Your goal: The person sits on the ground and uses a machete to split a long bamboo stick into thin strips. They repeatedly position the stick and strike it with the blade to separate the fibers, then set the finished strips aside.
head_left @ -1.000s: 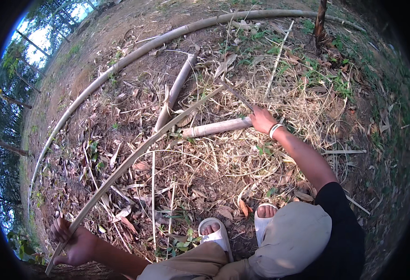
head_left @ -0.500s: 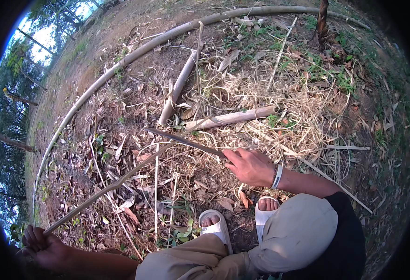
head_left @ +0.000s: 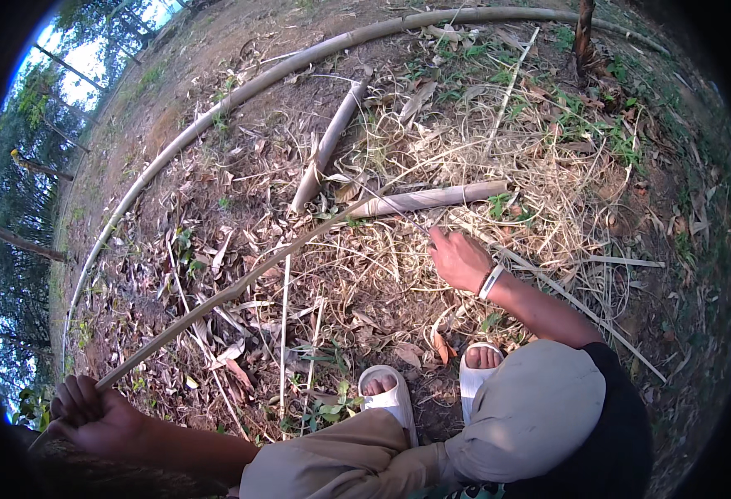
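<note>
The long thin brown bamboo strip (head_left: 241,287) now slants higher than half a second ago, its far end near the right hand (head_left: 458,259), whose fingers lie loosely together by it. The left hand (head_left: 91,413) has its fingers clamped on the near end. Pale cut bamboo sections (head_left: 432,198) lie just beyond among dry leaves (head_left: 216,249).

Your left hand (head_left: 91,412) closes around the thin stick (head_left: 241,287), so the part inside your fingers is hidden. Beyond your right hand (head_left: 458,259), the stick's far tip is lost among dry grass (head_left: 498,150); whether those fingertips touch it, you cannot tell. The long bamboo pole (head_left: 241,91) runs out past the frame's rim.
</note>
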`<state>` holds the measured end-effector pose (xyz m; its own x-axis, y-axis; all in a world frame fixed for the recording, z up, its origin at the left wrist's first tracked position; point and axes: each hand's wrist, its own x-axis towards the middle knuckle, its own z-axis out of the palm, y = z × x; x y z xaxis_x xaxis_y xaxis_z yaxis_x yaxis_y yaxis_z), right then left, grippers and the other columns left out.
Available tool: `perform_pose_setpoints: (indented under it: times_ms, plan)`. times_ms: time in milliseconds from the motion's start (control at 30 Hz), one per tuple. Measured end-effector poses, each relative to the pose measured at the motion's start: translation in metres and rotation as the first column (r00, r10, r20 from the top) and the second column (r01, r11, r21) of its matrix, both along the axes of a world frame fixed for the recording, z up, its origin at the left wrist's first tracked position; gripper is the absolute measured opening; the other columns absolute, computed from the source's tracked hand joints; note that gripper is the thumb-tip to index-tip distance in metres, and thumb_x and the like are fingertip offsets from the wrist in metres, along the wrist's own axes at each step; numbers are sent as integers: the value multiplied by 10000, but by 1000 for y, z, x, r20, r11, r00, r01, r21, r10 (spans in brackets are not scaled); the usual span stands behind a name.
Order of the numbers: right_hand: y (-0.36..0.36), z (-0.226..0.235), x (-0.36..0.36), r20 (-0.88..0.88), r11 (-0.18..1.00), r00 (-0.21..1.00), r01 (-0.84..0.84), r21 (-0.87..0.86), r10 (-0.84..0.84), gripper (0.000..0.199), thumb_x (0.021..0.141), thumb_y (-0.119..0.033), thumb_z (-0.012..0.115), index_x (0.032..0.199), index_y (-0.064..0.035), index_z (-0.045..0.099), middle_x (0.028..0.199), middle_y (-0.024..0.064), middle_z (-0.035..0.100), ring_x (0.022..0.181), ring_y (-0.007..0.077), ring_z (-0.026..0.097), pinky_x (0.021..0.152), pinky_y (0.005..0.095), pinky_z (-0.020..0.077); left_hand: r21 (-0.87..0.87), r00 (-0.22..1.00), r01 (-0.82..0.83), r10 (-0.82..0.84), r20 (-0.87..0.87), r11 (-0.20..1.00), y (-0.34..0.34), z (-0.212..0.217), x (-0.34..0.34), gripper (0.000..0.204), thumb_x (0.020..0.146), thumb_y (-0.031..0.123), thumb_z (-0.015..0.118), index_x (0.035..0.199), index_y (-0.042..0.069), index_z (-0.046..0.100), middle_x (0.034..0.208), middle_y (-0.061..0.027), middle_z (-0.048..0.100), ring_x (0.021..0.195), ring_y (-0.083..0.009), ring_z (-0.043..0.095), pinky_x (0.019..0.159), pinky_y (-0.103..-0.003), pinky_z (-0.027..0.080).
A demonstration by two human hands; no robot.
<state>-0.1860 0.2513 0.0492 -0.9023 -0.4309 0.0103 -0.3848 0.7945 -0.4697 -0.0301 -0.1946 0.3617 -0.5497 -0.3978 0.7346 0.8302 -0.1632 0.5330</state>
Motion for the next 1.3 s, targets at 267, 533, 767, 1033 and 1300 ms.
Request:
perform_pose_setpoints:
  times_ms: [267,533,767,1033,1300]
  plan:
    - [9,-16,-1,19,993,993,113,-14,-113,252,954,-196,540,1134,-30,481,739,246,609,679,426,667,553,485,544,-25,989,145,-145,0,989,-58,44,42,378,1030,245,400,690,94,331,648,-16,263,545,-131,237,488,-285,213]
    - [-16,6,50,-30,985,998,-55,-166,51,317,947,-218,565,1215,-66,489,782,209,598,652,381,653,548,477,518,31,983,-45,39,180,998,-36,78,14,430,1048,267,371,657,111,286,649,-18,262,550,-131,232,483,-285,201]
    - [14,-23,70,-35,998,999,-7,-67,5,410,914,-171,588,1278,-24,466,829,211,598,663,389,664,586,486,548,45,981,-103,94,170,994,-38,60,11,458,1053,308,399,655,105,297,634,-5,250,545,-121,227,474,-276,194]
    - [38,-15,79,109,995,990,88,42,-92,320,923,-161,520,1213,-48,445,811,239,597,692,447,651,606,546,527,35,974,-138,129,187,990,-35,50,6,473,1055,332,384,651,101,304,623,-4,256,542,-119,230,471,-274,194]
    - [52,-24,92,285,973,938,223,-53,-199,349,934,-208,568,1227,-57,455,819,245,641,763,482,621,655,539,507,64,942,-279,260,213,958,-28,42,2,498,1061,381,343,652,99,308,617,-9,264,529,-120,232,468,-273,193]
